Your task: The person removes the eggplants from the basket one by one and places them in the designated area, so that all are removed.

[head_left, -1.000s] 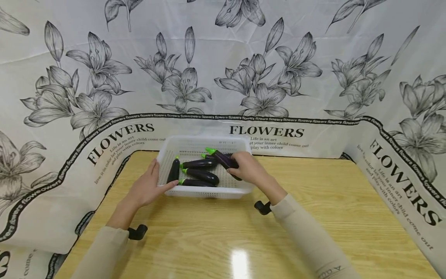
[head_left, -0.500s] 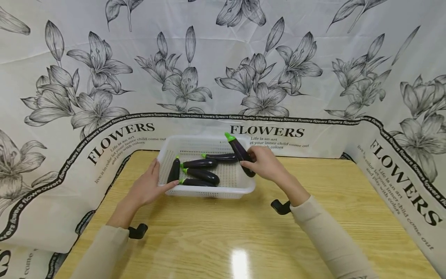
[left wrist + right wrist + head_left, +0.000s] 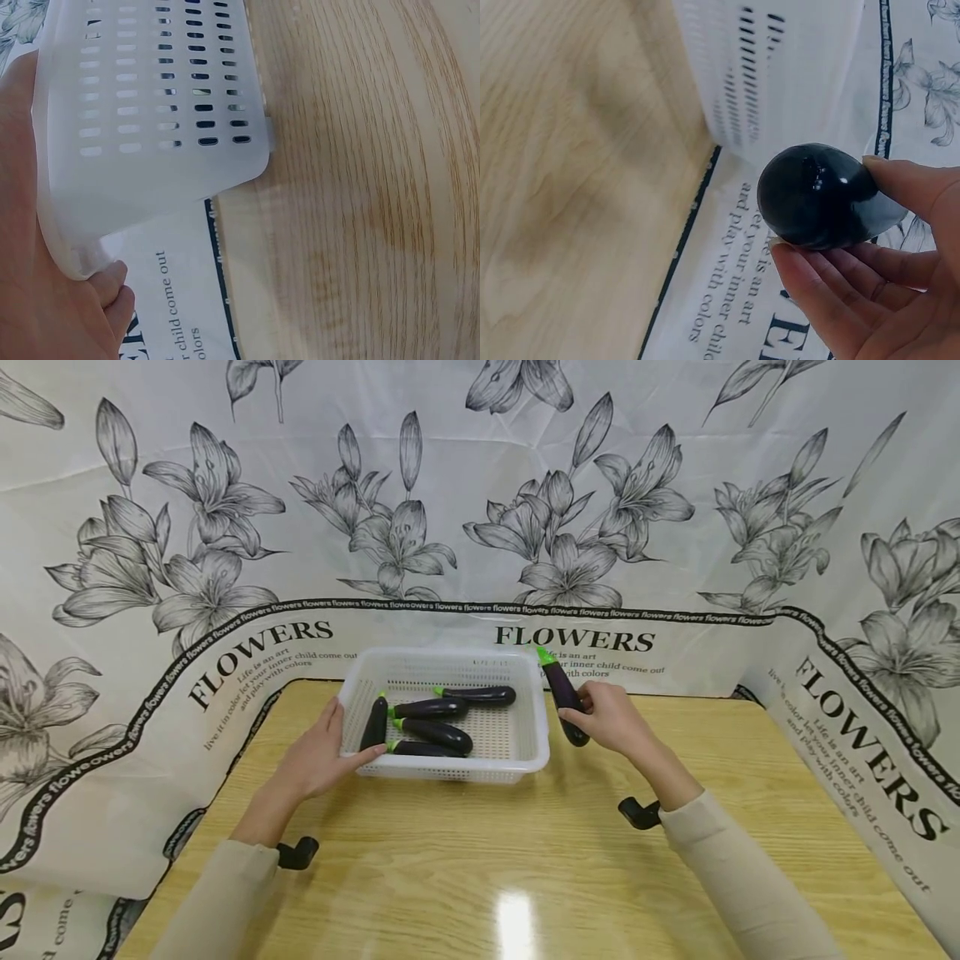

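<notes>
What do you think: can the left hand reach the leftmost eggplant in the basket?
Probably yes: the left hand holds the basket beside that eggplant, and nothing lies on it, but the grip would likely need loosening.

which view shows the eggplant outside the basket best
The head view: it shows the eggplant at nearly full length, from green cap to dark rounded end, partly covered by the right grip. The right wrist view shows mainly that dark end, close up; the left wrist view shows none of it.
</notes>
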`<state>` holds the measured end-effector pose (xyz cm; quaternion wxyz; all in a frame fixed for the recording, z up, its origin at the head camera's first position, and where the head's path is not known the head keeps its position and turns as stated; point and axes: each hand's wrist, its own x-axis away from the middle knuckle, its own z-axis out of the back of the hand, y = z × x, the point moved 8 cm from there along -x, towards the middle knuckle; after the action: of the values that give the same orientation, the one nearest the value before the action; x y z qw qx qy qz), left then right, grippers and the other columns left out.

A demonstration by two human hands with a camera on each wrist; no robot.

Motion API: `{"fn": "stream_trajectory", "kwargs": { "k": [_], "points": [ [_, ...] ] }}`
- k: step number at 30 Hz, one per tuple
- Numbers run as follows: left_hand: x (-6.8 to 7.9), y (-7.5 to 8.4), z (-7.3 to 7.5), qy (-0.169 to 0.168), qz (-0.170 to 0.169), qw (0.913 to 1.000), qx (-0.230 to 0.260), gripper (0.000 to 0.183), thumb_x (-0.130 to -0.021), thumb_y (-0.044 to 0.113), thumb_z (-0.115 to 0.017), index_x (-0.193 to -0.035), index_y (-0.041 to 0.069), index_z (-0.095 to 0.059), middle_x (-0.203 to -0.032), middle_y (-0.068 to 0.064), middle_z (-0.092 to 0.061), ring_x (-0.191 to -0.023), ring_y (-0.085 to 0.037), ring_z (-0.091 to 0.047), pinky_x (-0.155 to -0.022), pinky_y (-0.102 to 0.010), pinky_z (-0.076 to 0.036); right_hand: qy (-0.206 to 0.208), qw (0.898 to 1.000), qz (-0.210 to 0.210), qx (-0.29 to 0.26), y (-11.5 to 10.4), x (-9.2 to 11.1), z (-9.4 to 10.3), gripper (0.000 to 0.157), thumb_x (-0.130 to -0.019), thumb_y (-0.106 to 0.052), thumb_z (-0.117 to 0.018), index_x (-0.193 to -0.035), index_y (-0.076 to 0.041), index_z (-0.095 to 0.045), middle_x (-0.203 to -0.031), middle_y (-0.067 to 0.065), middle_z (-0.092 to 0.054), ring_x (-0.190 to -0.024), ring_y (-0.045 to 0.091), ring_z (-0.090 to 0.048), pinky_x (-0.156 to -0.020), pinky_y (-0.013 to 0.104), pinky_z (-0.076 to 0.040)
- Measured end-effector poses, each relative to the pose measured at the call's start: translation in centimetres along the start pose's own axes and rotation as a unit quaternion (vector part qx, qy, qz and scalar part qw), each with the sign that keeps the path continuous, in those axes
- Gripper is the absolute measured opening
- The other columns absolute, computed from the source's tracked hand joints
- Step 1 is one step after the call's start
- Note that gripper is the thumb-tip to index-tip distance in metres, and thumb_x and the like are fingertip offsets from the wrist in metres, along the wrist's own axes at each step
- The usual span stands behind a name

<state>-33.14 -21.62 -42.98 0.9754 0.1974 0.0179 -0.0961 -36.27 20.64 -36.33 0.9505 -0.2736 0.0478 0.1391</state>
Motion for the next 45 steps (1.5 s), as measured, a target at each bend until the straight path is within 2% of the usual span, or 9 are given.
{"fn": "stream_trajectory", "kwargs": {
  "k": [6, 15, 26, 29, 33, 41, 45],
  "points": [
    [0.3, -0.1, -0.3, -0.011, 0.005, 0.9999, -0.001, 0.125, -0.089, 0.084, -0.046, -0.16, -0.008, 0.001, -0.169, -0.025, 0.004, -0.149, -0.052, -0.022, -0.114, -0.065, -0.032, -0.013, 1.0, -0.025, 0.0, 2.3, 0.6, -0.7, 0.039, -0.098, -0.026, -0.07, -0.11, 0.011, -0.064, -0.091, 0.02, -0.071, -0.071, 0.023, -0.066, -0.06, 0.033, -0.056],
    [0.1, -0.2, -0.2, -0.012, 0.004, 0.9999, -0.007, 0.125, -0.089, 0.084, -0.045, -0.16, -0.008, 0.001, -0.169, -0.025, 0.005, -0.149, -0.052, -0.023, -0.113, -0.065, -0.033, -0.047, 0.997, -0.062, 0.006, 5.1, 0.3, -2.9, 0.044, -0.097, -0.028, -0.07, -0.108, 0.014, -0.063, -0.09, 0.021, -0.071, -0.072, 0.024, -0.066, -0.062, 0.034, -0.056],
    [0.2, 0.0, 0.1, -0.005, 0.002, 1.0, 0.003, 0.126, -0.087, 0.085, -0.047, -0.161, -0.006, 0.0, -0.17, -0.024, 0.003, -0.147, -0.052, -0.027, -0.112, -0.065, -0.035, -0.05, 0.993, -0.102, 0.022, 6.9, 0.2, -4.7, 0.05, -0.098, -0.033, -0.069, -0.114, 0.014, -0.062, -0.108, 0.031, -0.069, -0.09, 0.035, -0.07, -0.077, 0.046, -0.059],
    [0.1, 0.1, 0.2, -0.006, 0.002, 1.0, 0.003, 0.126, -0.088, 0.085, -0.047, -0.161, -0.007, 0.0, -0.17, -0.024, 0.003, -0.147, -0.052, -0.026, -0.112, -0.065, -0.035, -0.046, 0.993, -0.107, 0.026, 7.1, 0.1, -5.0, 0.045, -0.097, -0.034, -0.07, -0.106, 0.011, -0.064, -0.098, 0.026, -0.07, -0.082, 0.03, -0.067, -0.07, 0.041, -0.057],
    [0.1, 0.2, 0.2, -0.006, 0.002, 1.0, 0.002, 0.126, -0.088, 0.085, -0.047, -0.161, -0.007, 0.0, -0.169, -0.024, 0.003, -0.147, -0.052, -0.027, -0.111, -0.066, -0.036, -0.042, 0.991, -0.123, 0.032, 7.6, -0.1, -5.5, 0.039, -0.096, -0.034, -0.07, -0.093, 0.004, -0.062, -0.08, 0.014, -0.064, -0.068, 0.024, -0.058, -0.057, 0.032, -0.047],
    [0.0, 0.0, 0.1, -0.002, 0.0, 1.0, -0.001, 0.125, -0.088, 0.085, -0.046, -0.161, -0.007, 0.0, -0.17, -0.024, 0.002, -0.148, -0.052, -0.027, -0.111, -0.065, -0.036, -0.047, 0.989, -0.141, 0.023, 7.8, -0.3, -6.4, 0.041, -0.097, -0.038, -0.068, -0.092, 0.002, -0.059, -0.08, 0.015, -0.061, -0.066, 0.024, -0.057, -0.054, 0.031, -0.046],
    [0.0, 0.0, 0.2, -0.001, -0.001, 1.0, 0.003, 0.126, -0.088, 0.084, -0.047, -0.161, -0.006, 0.0, -0.17, -0.024, 0.002, -0.148, -0.052, -0.027, -0.111, -0.066, -0.036, -0.05, 0.988, -0.143, 0.036, 7.7, -0.4, -6.6, 0.044, -0.098, -0.041, -0.066, -0.092, 0.002, -0.059, -0.079, 0.015, -0.06, -0.066, 0.025, -0.056, -0.054, 0.031, -0.045]
  ]
}}
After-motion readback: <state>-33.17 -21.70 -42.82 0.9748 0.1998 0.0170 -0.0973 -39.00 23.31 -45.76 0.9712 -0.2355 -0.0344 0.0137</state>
